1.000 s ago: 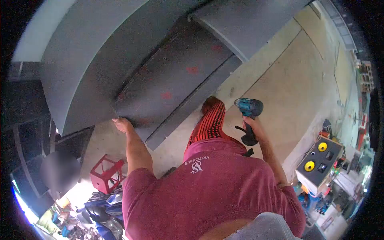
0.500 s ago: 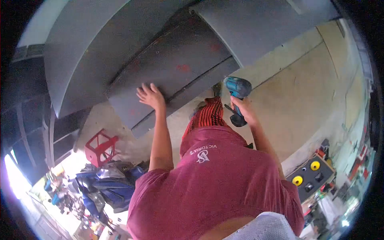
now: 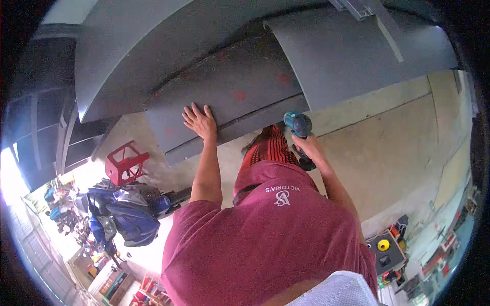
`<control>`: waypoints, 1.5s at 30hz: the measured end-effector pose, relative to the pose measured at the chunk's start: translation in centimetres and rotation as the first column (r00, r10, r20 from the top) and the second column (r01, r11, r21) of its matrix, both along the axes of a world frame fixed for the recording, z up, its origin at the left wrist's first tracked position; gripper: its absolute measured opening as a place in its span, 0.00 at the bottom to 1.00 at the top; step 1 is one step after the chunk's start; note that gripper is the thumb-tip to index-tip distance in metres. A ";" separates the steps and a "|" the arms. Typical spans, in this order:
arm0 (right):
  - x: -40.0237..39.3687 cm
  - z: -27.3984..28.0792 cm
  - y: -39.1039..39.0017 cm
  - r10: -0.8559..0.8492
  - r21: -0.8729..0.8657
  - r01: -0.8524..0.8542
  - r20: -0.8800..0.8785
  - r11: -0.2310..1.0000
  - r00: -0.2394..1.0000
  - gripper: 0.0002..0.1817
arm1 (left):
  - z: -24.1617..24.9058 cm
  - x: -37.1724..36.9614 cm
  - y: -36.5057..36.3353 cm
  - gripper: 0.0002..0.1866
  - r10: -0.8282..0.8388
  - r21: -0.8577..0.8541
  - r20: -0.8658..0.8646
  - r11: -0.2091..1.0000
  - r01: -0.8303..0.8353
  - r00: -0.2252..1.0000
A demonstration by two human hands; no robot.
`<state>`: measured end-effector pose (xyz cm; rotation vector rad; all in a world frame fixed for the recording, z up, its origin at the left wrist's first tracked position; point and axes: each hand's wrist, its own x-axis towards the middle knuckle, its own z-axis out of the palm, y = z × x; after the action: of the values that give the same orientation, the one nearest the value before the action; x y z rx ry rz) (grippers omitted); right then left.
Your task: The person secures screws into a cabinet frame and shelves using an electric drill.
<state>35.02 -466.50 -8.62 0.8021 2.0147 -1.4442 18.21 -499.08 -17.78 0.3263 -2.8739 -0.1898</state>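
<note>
My left hand (image 3: 201, 122) lies flat on a dark grey panel (image 3: 176, 112), its fingers spread. Red marks show on the panel, and a long dark seam runs along it beside my palm. In my right hand (image 3: 310, 148) is a teal and black power drill (image 3: 298, 124), held by the grip with its body near the panel's lower right edge. Part of the drill's handle is hidden behind my fingers. Another grey panel (image 3: 352, 56) overlaps the upper right of the marked one.
A large curved grey sheet (image 3: 117, 61) rises at the upper left. Lower left are a red metal frame (image 3: 118, 166) and a blue and black motorcycle (image 3: 132, 217). A speaker box (image 3: 390, 260) with a yellow cone stands lower right, near a beige surface (image 3: 377, 158).
The view has shifted, showing more of the upper right panel and less of the speaker box. The drill now appears slightly lower, closer to my body. My left hand remains on the panel.
</note>
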 end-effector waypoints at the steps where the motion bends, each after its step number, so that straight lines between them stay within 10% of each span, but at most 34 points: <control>1: -0.1 -0.3 0.1 0.008 -0.001 -0.008 -0.002 1.000 1.000 0.21 | -0.2 0.0 0.0 0.29 -0.001 -0.012 0.000 1.000 0.001 1.000; 17: 0.0 3.2 5.8 0.371 0.050 -0.367 -0.098 0.929 0.924 0.29 | 1.2 -0.1 1.7 0.28 0.004 -0.042 -0.006 0.999 -0.004 1.000; 28: 9.1 11.1 12.5 0.073 0.135 -0.088 0.115 0.987 0.991 0.31 | 1.4 -0.5 3.2 0.27 -0.004 -0.062 -0.010 0.998 0.004 1.000; 32: 11.8 9.7 14.7 -0.112 0.182 0.081 0.169 0.980 0.979 0.27 | 4.7 -1.6 11.3 0.22 -0.071 0.285 -0.208 0.950 0.130 0.976; 39: 11.3 11.7 20.2 -0.296 0.153 0.273 0.160 0.950 0.942 0.23 | 18.1 -0.5 32.9 0.07 -0.360 0.728 -0.427 0.408 0.551 0.830; 41: 10.8 11.9 22.5 -0.314 0.140 0.294 0.157 0.946 0.936 0.23 | 18.9 0.3 37.5 0.07 -0.476 0.749 -0.317 0.405 0.525 0.820; 43: 12.5 7.8 24.4 -0.576 -0.251 0.531 -0.158 0.809 0.802 0.24 | 18.3 0.7 41.3 0.08 -0.584 0.767 -0.193 0.411 0.493 0.788; 45: 13.7 3.7 28.5 -0.493 -0.142 0.473 -0.248 0.870 0.834 0.22 | 15.7 -0.1 45.4 0.13 -0.684 0.567 -0.032 0.588 0.577 0.729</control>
<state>48.74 -437.99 -4.87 1.1989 2.0269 -2.0015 18.12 -453.70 -2.09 -0.6799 -2.9190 -1.1849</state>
